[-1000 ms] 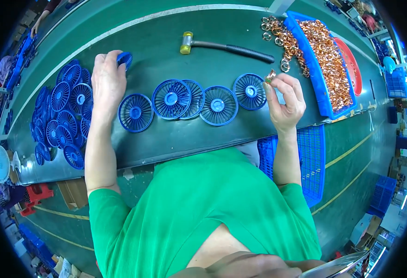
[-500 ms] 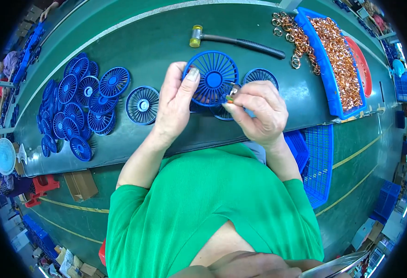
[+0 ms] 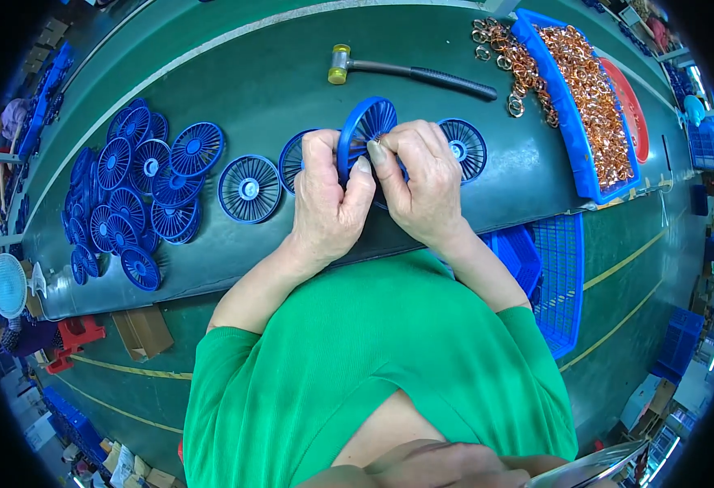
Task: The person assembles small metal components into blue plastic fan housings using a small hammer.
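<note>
My left hand (image 3: 324, 199) is closed on the rim of a blue round grille (image 3: 366, 122) with radial spokes, holding it tilted on edge above the table. My right hand (image 3: 423, 183) has its fingers bent together against the grille's right side, close to the hub. What lies in those fingers is hidden. On the table to the left sits a similar spoked grille (image 3: 248, 189) with a pale hub. Another grille (image 3: 289, 160) is partly covered by my left hand, and one more (image 3: 469, 138) rests just right of my right hand.
Many blue grilles (image 3: 125, 191) are heaped on the green table (image 3: 267, 106) at left. A mallet (image 3: 446, 82) with yellow ends lies beyond my hands. At right, a blue tray (image 3: 572, 130) holds copper-coloured rings; loose rings (image 3: 515, 77) lie beside it. A blue crate (image 3: 564, 276) stands below.
The grille has turned from facing me to nearly edge-on. My right hand has moved left against it; the small metal-tipped tool seen in its fingers before is now hidden.
</note>
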Available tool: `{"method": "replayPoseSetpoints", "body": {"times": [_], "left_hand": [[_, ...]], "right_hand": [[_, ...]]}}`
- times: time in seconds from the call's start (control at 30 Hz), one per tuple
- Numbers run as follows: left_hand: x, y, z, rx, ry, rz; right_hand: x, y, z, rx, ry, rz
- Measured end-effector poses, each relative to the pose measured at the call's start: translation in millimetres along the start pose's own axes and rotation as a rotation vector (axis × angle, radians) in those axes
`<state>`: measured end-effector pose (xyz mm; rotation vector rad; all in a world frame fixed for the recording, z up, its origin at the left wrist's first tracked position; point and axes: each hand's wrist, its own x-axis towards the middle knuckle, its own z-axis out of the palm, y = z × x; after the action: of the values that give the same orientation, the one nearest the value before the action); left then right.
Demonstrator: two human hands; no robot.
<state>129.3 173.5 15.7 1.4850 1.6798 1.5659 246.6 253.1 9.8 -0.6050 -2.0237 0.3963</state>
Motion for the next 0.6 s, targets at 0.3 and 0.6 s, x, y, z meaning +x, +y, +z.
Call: {"method": "replayPoseSetpoints", "body": {"times": [0.3, 0.6], "left_hand": [[-7.8, 10.4, -32.6, -0.983, -0.320, -0.373], [-27.3, 1.2, -58.1, -0.378, -0.305, -0.116]], "right_hand": [[11.6, -2.8, -34.3, 0.108, -0.251, -0.189], [-4.7, -31.5, -18.0, 0.840, -0.295, 0.195]]}}
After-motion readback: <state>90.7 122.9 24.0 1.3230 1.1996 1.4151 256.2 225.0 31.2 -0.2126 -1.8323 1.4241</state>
